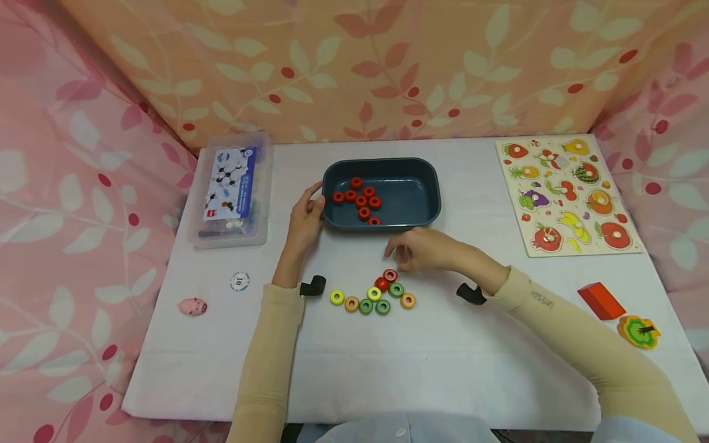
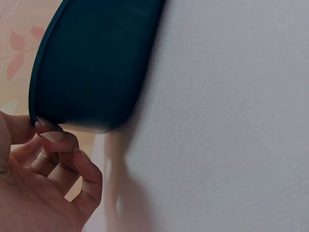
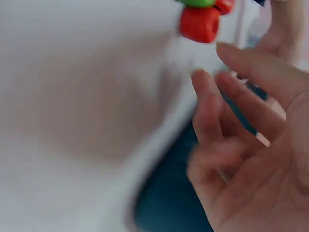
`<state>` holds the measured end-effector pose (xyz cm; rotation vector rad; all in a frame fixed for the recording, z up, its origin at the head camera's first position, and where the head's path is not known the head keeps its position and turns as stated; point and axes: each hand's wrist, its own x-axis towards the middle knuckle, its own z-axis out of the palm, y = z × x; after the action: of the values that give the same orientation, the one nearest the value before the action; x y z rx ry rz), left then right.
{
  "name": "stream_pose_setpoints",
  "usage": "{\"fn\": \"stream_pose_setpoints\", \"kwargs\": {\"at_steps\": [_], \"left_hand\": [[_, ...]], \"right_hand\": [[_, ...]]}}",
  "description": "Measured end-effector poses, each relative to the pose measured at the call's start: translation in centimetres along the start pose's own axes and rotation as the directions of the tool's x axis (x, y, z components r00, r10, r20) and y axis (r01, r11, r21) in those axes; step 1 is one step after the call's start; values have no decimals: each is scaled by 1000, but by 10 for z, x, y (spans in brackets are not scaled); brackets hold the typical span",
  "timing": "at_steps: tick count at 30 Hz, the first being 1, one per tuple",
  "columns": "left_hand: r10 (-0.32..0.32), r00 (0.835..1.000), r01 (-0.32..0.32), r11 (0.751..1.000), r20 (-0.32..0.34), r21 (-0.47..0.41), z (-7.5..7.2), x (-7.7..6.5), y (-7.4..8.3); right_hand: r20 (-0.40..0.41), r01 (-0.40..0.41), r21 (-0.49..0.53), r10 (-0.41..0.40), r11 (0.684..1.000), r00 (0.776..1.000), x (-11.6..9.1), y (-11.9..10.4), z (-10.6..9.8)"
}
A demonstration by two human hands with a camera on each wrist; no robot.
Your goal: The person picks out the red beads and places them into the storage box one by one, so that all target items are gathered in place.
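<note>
A dark blue-green tray [image 1: 410, 195] stands at the back middle of the table, with several red rings [image 1: 361, 201] in its left half. My left hand [image 1: 304, 221] pinches the tray's left rim between thumb and fingers, as the left wrist view shows at the tray wall [image 2: 96, 63]. In front of the tray my right hand [image 1: 425, 249] hovers with bent fingers and holds nothing. Just below its fingertips lie two red rings [image 1: 390, 275], beside several loose green, yellow and orange rings. A red ring [image 3: 199, 24] appears near the fingertips in the right wrist view.
A clear plastic box [image 1: 232, 191] with a molecule-picture label lies at the left. Below it are a white round chip [image 1: 240, 281] and a pink pig-like piece [image 1: 192, 306]. On the right are a fruit puzzle board [image 1: 565, 203], red block [image 1: 601, 301] and pepper-shaped piece [image 1: 639, 332].
</note>
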<state>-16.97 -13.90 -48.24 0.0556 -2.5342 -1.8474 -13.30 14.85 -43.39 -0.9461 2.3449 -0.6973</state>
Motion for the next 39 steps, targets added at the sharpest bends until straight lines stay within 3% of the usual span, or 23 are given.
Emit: {"fn": "stream_pose_setpoints", "kwargs": {"at_steps": [4, 13, 18, 26, 30, 33, 39], "left_hand": [[-4, 1000, 4, 1000, 11, -21, -1, 1, -2], [-16, 1000, 16, 1000, -7, -6, -1, 1, -1], [4, 1000, -4, 1000, -16, -13, -1, 0, -1], [4, 1000, -4, 1000, -10, -15, -1, 0, -1], [1, 1000, -1, 1000, -10, -17, -1, 0, -1], [-13, 1000, 13, 1000, -1, -18, -1, -1, 1], [-16, 999, 17, 999, 30, -28, -6, -10, 27]], "right_hand": [[71, 31, 31, -33, 999, 997, 0, 6, 13], [2, 97, 52, -97, 994, 995, 2, 11, 28], [-70, 92, 46, -88, 995, 994, 2, 5, 15], [-153, 70, 132, -49, 989, 987, 5, 1, -25], [-297, 45, 92, -16, 995, 955, 16, 11, -38], [-386, -28, 79, 56, 997, 921, 28, 21, -42], [-415, -212, 63, 219, 975, 883, 54, 36, -41]]}}
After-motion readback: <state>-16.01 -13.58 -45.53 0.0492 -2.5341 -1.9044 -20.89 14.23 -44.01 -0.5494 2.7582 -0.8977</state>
